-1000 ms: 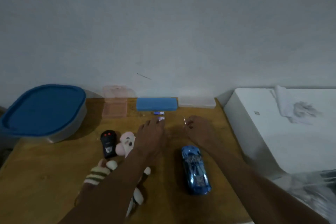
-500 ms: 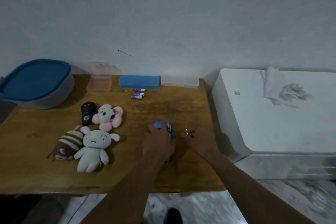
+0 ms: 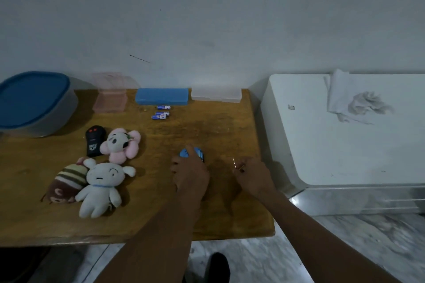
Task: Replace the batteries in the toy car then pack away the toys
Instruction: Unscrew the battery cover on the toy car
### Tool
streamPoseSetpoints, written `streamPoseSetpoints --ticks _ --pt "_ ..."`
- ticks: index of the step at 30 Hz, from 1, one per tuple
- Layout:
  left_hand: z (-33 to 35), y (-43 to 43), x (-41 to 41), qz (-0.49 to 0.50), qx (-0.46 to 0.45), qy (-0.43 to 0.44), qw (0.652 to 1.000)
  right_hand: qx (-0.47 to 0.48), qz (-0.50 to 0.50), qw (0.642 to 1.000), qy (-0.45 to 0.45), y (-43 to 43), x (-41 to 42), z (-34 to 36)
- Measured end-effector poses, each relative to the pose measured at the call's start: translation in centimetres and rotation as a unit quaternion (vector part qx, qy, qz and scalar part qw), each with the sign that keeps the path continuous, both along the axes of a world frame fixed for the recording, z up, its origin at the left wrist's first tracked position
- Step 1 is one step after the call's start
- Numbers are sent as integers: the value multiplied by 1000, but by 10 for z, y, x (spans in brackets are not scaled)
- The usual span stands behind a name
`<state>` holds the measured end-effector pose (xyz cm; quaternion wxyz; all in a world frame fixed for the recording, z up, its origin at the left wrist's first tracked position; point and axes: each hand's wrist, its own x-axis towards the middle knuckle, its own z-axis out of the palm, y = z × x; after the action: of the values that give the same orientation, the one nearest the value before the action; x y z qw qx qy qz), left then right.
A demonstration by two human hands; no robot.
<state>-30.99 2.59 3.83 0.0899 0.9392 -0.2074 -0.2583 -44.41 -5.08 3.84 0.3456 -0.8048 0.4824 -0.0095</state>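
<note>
The wooden table [image 3: 207,126] is holding everything just as half a second ago. The blue-lidded container [image 3: 32,99] is sitting at ten o'clock of my left hand [image 3: 190,177], the plush toys [image 3: 101,188] at nine. That hand is still curling over the toy car [image 3: 199,154], whose nose is peeking out at twelve. My right hand [image 3: 253,177], at three o'clock, is still pinching a thin pin [image 3: 234,162]. The batteries [image 3: 162,114] are lying unmoved toward eleven.
</note>
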Motion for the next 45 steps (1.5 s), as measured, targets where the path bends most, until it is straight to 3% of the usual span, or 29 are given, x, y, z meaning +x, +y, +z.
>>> streamPoseSetpoints --ticks 7,12,16,21,23,26,29,32,38,45 --pt "7 5 12 28 -19 51 998 -18 23 999 -14 -4 8 6" --pt "16 18 27 112 -184 124 969 -29 30 999 -13 -5 12 7" --pt "27 36 36 134 -313 236 910 -48 56 997 0 -1 24 15" --pt "43 56 52 229 -343 433 801 -58 66 996 -17 6 42 39" --pt "45 62 60 239 -367 477 762 -62 71 995 -45 10 49 53" --pt "47 68 73 227 -402 502 732 -78 55 990 -100 17 63 77" --pt "52 74 88 198 -403 492 746 -76 30 985 -152 29 76 98" --pt "50 79 105 170 -410 472 762 -88 27 985 -147 39 91 109" --pt "51 93 131 107 -409 529 736 7 -62 976 -208 57 113 115" --pt "56 103 139 8 -385 575 722 126 -146 935 -296 79 117 124"
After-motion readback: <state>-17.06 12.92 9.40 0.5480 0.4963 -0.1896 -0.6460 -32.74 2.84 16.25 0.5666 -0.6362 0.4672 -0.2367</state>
